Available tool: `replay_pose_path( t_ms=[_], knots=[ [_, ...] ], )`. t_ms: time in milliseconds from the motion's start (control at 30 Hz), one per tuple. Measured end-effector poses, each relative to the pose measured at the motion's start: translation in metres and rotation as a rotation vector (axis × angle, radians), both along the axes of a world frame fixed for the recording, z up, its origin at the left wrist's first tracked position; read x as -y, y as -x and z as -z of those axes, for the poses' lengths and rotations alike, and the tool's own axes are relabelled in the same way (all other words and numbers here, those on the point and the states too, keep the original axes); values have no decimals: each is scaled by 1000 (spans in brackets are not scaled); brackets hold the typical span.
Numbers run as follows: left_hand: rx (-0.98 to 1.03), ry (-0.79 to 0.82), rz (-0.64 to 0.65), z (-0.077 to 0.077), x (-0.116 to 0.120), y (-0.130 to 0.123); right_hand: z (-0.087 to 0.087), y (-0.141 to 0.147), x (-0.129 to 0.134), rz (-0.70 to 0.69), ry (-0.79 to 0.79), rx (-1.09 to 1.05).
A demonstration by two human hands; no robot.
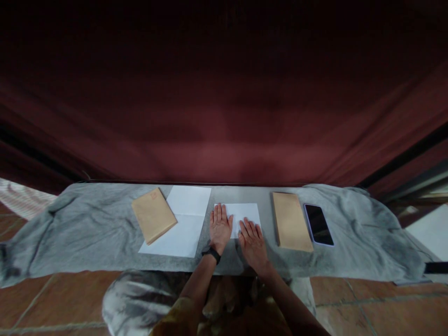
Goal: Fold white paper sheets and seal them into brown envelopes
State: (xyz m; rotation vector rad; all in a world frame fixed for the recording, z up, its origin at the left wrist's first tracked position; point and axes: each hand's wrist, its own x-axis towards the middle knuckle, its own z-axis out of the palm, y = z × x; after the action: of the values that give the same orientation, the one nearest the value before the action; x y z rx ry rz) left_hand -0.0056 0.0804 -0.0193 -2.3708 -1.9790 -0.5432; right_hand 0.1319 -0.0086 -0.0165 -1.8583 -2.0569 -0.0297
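Observation:
A white sheet of paper [245,209], smaller than the one to its left, lies flat in front of me, apparently folded. My left hand [220,225] rests flat on its left side, fingers stretched out and pointing away from me. On the lower right part of the same paper lies my right hand [252,243], its fingers spread and angled to the left. Neither hand grips anything. The palms and fingers cover part of the sheet.
A creased white sheet [185,233] lies to the left, partly under brown envelopes [154,215]. To the right are a stack of brown envelopes [292,221] and a phone [319,225]. Grey cloth [101,224] covers the narrow table; a dark red panel [224,140] rises behind.

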Motion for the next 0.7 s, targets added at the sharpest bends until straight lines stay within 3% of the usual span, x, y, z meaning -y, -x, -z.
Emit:
replay_pose_path(
  t_ms=[367, 700],
  knots=[
    [-9, 28, 2, -3, 2, 1, 9, 4, -73, 7, 40, -19],
    [22, 24, -35, 2, 2, 0, 20, -12, -69, 163, -76, 26]
  ],
)
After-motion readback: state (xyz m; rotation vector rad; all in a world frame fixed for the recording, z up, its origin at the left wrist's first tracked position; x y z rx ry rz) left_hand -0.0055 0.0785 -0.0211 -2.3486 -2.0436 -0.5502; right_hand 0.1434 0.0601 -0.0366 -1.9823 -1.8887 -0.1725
